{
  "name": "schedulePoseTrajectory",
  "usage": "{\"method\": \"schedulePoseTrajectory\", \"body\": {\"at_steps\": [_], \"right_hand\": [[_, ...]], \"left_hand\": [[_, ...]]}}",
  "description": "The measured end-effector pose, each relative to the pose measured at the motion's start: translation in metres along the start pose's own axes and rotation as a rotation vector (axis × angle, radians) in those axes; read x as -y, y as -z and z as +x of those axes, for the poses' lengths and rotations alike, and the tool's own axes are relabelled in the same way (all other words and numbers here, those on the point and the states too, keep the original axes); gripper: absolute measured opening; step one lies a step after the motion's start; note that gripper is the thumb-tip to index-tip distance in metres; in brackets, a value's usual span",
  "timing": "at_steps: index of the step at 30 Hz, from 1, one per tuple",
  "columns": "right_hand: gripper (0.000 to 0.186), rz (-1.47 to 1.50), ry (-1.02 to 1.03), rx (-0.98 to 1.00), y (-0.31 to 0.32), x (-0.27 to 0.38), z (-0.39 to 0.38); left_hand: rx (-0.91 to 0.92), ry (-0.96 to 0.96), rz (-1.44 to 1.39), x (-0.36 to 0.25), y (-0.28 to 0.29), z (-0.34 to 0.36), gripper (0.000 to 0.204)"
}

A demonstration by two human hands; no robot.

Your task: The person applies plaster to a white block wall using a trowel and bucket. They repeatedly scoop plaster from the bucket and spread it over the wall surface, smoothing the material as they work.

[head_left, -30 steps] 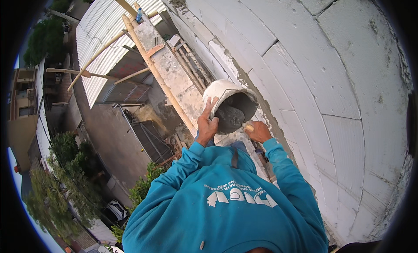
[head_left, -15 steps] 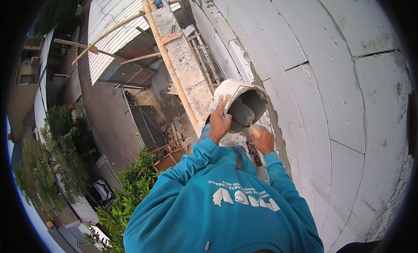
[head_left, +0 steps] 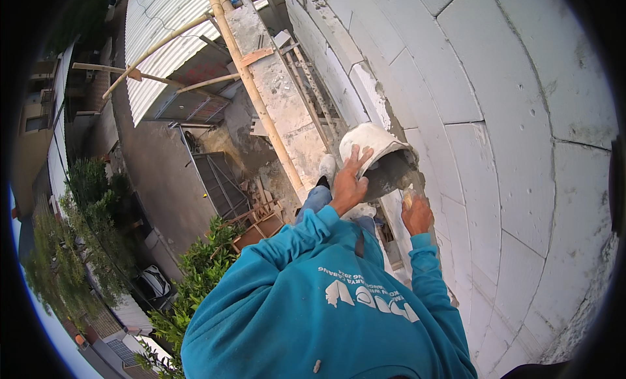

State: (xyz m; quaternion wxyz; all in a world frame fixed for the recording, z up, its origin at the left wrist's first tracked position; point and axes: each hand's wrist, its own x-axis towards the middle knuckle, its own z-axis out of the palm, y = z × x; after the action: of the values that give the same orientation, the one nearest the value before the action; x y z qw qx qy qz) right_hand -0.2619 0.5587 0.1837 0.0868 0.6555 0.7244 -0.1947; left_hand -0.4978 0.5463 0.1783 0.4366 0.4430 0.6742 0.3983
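Works beside a tall wall of pale blocks (head_left: 456, 157), cut off at the upper edge and swallowed by darkness at the lens rim. Shows, to the left, a corrugated roof (head_left: 153, 40), likewise cropped at the top. Reveals below it a narrow, pale walkway (head_left: 280, 89), flanked by a bamboo pole (head_left: 254, 98) and partly hidden near the body by a denim-clad leg (head_left: 315, 201). Wears a teal sweatshirt (head_left: 293, 301), filling the lower foreground and blocking the view beneath. Tilts a whitish bucket (head_left: 355, 143) between the hands, close to the wall, with mouth facing the lower right and contents lost in grey shadow. Lays the left hand (head_left: 350, 188) against the bucket's outer side, with fingers spread and thumb near the rim. Curls the right hand (head_left: 417, 214) tightly around a light-coloured handle (head_left: 408, 197), probably a tool's, just beside the mouth; leaves the far end hard to make out.
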Motion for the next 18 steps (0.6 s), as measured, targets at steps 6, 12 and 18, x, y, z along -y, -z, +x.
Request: {"method": "schedulePoseTrajectory", "body": {"at_steps": [6, 12, 18], "right_hand": [[0.038, 0.117, -0.05, -0.098, -0.005, 0.033, 0.001], [0.039, 0.052, -0.005, -0.054, -0.001, 0.038, 0.022], [0.033, 0.043, 0.067, 0.097, 0.011, 0.032, 0.035]], "left_hand": [[0.033, -0.031, 0.022, -0.001, 0.023, 0.018, 0.078], [0.018, -0.092, 0.077, -0.014, 0.032, 0.021, 0.078], [0.012, -0.184, 0.134, -0.024, 0.035, 0.019, 0.077]]}}
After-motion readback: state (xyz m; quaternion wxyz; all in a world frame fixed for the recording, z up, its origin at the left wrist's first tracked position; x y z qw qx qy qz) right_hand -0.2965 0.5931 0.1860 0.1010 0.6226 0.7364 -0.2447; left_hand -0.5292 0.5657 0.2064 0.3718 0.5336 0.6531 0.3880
